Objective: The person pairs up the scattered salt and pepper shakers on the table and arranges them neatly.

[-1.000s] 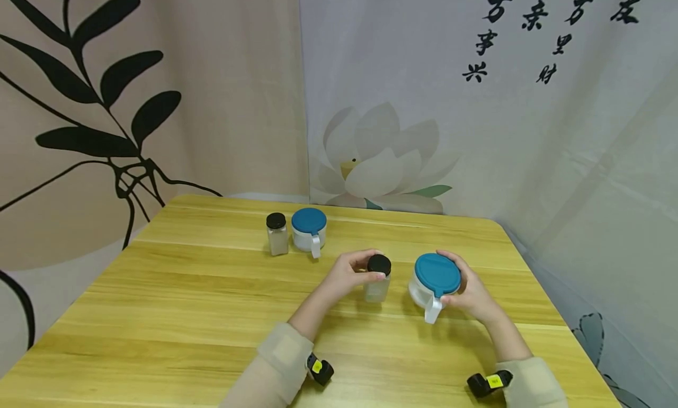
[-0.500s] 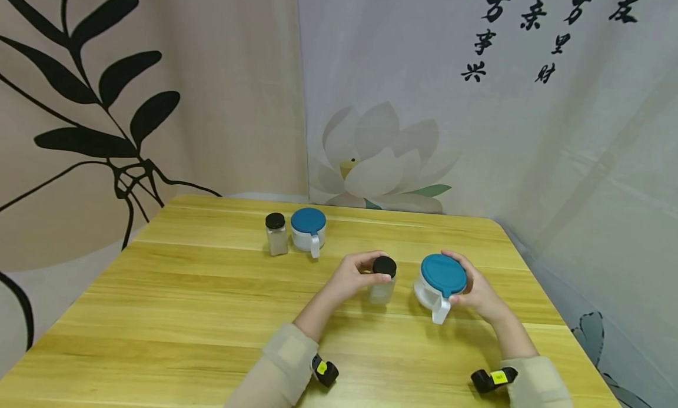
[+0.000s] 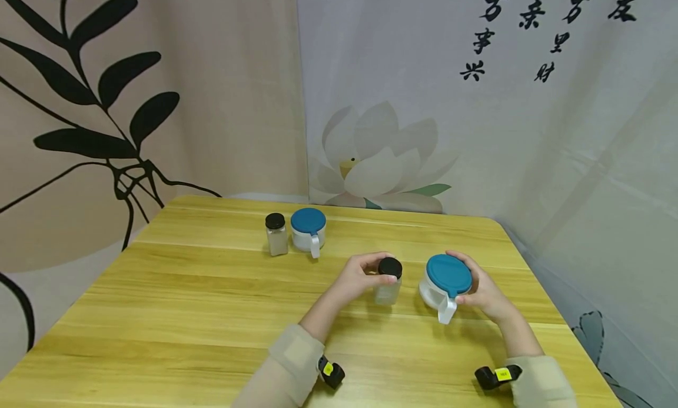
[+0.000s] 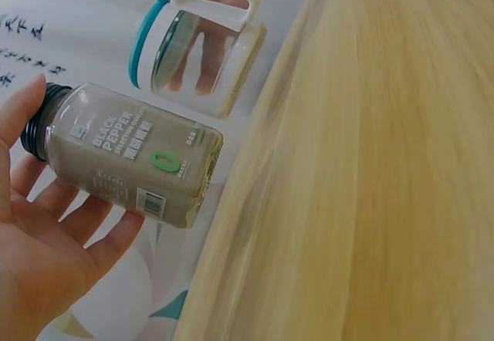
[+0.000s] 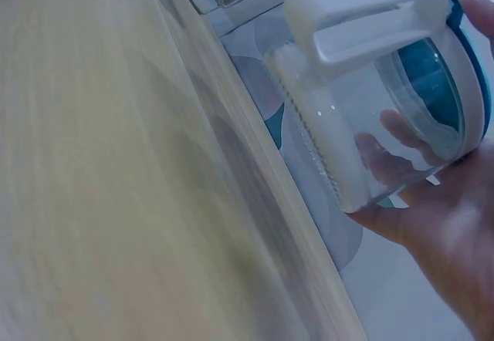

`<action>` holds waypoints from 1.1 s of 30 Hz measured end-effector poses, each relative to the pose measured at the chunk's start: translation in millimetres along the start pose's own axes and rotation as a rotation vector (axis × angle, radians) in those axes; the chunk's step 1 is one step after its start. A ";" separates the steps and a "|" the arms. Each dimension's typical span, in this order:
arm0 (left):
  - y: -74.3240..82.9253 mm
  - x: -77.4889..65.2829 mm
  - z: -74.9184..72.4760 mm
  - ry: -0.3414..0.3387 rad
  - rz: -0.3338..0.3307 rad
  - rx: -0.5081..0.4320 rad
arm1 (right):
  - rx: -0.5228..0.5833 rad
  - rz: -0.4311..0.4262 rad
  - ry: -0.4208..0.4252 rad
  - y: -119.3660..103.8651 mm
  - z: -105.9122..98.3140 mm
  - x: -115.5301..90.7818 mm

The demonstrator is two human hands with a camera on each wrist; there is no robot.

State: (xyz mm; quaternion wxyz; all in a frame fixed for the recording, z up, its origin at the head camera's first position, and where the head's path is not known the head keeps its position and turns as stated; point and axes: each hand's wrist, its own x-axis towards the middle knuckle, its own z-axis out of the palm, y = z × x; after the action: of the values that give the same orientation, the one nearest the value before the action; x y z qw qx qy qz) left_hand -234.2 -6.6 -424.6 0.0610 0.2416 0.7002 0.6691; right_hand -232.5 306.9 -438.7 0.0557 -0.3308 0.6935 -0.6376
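My left hand (image 3: 357, 278) grips a pepper jar (image 4: 127, 152) by its black screw cap, thumb on one side and fingers on the other. Its label reads "BLACK PEPPER" and grey-brown powder shows through the clear wall. To the right, my right hand (image 3: 484, 295) holds a clear seasoning jar (image 5: 363, 117) with a blue lid (image 3: 449, 275) and a white handle (image 3: 447, 309). A layer of white contents lies at its bottom. Fingers wrap the far side of this jar, with the thumb near the lid's hinge. Both jars are held close over the wooden table (image 3: 212, 314), side by side.
Toward the back of the table stand a second black-capped jar (image 3: 277, 238) and, right beside it, another blue-lidded jar (image 3: 308, 228) with a white handle. A printed curtain (image 3: 381, 72) hangs behind the table's far edge. Black cameras are strapped at both wrists.
Both hands have shifted a little to the right, carrying the pepper jar and the seasoning jar along. The two jars at the back have stayed in place.
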 end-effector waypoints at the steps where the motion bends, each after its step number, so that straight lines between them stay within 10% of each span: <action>1: -0.5 0.6 0.8 0.001 -0.004 -0.001 | -0.002 0.003 -0.002 0.2 -0.5 -0.3; 19: -5.1 6.1 13.9 0.019 -0.052 -0.016 | -0.020 0.036 -0.064 4.6 -5.5 -3.9; 33: 22.2 -3.9 17.3 -0.013 -0.061 -0.027 | 0.025 0.073 -0.084 3.9 -5.7 -4.8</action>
State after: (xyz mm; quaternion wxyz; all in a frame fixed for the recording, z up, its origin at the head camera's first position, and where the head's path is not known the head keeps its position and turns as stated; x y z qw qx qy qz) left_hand -218.0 7.2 -405.8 0.0892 0.2239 0.6978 0.6745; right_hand -233.1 314.1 -442.9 0.1120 -0.3309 0.6940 -0.6295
